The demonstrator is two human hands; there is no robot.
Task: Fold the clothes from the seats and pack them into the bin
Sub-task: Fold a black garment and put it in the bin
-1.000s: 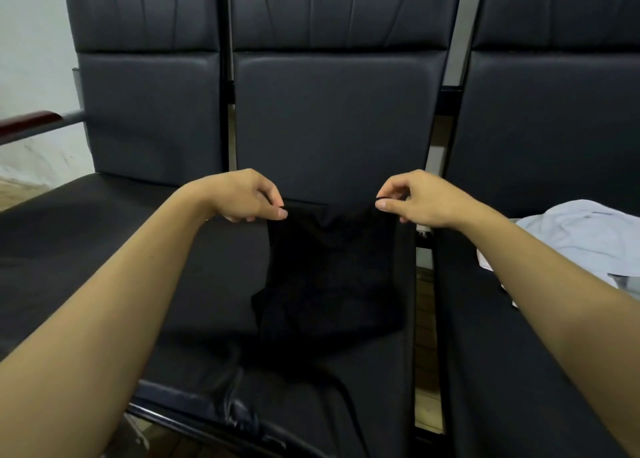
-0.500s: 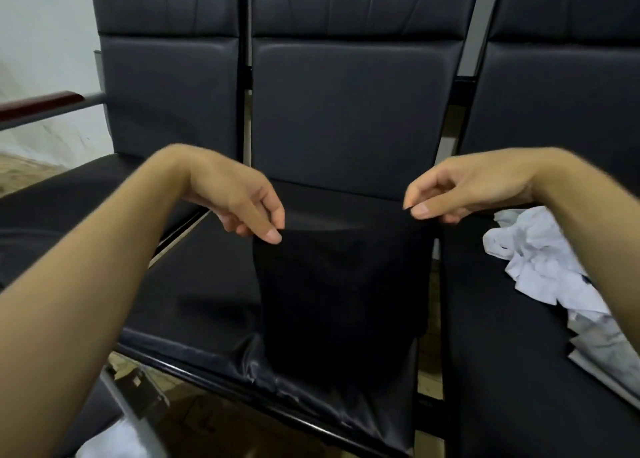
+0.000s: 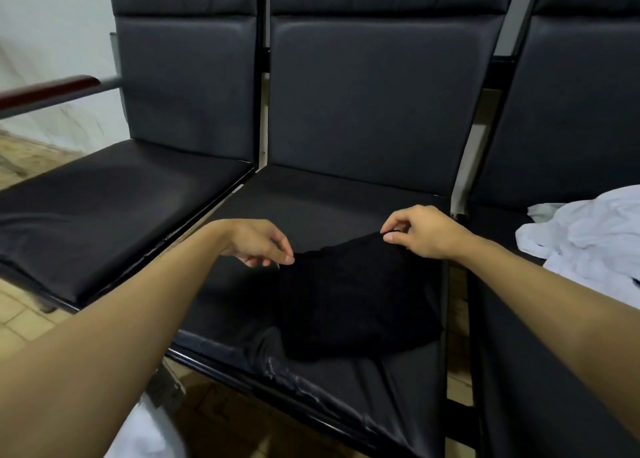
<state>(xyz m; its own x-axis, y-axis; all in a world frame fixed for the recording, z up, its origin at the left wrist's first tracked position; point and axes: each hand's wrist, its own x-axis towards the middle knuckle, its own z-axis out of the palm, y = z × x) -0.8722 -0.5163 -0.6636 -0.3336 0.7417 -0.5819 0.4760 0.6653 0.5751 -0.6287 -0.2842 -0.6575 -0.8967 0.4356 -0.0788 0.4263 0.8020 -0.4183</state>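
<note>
**Black garment half-folded on the middle seat**

Black garment lies toward the front right of the middle seat. Your left hand pinches its far left corner, and your right hand pinches the far right one. Judging by this, folding is underway and nothing is packed; no bin shows. A crumpled white garment waits on the right seat. Beyond stand padded backrests and a pale wall.

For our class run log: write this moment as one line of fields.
step: folding | left hand: pinches black garment | right hand: pinches its far edge | garment: on middle seat | white clothes: right seat
</note>
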